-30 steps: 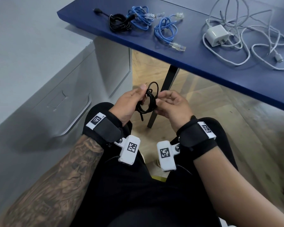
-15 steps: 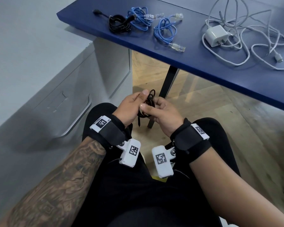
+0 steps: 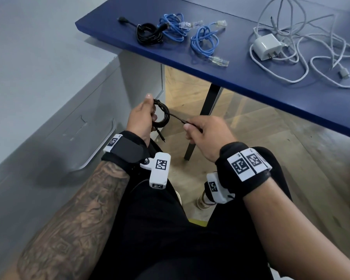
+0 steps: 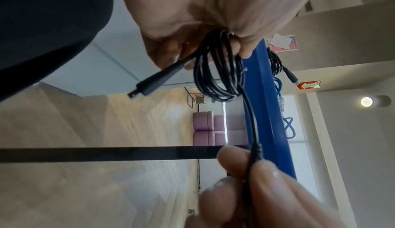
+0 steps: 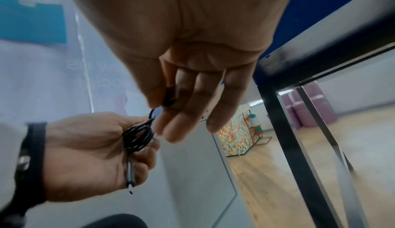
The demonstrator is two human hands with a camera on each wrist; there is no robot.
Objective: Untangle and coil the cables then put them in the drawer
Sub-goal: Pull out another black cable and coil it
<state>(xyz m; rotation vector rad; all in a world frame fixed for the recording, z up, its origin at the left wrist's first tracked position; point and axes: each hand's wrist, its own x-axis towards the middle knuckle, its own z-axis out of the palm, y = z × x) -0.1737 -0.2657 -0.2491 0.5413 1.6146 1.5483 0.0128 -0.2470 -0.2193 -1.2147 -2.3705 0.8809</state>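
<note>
A thin black cable (image 3: 163,115) is wound into a small coil over my lap. My left hand (image 3: 142,118) grips the coil (image 4: 218,72), one plug hanging below it (image 5: 130,177). My right hand (image 3: 202,131) pinches the cable's other end (image 4: 255,152), drawn out taut to the right (image 5: 169,96). On the blue table (image 3: 251,81) lie a coiled black cable (image 3: 149,34), two coiled blue cables (image 3: 173,27) (image 3: 205,42) and a tangle of white cables (image 3: 315,55) with a white charger (image 3: 268,47). The grey drawer unit (image 3: 55,128) stands at my left, its drawers closed.
The table's black leg (image 3: 202,122) stands just beyond my hands. Wooden floor (image 3: 291,150) runs under the table. My knees in black trousers (image 3: 170,229) fill the lower frame. The drawer handle (image 3: 101,150) curves out near my left wrist.
My hands, pressed together on the coil before, have drawn apart. The right hand has pulled one end of the black cable out to the right; the left keeps the coil.
</note>
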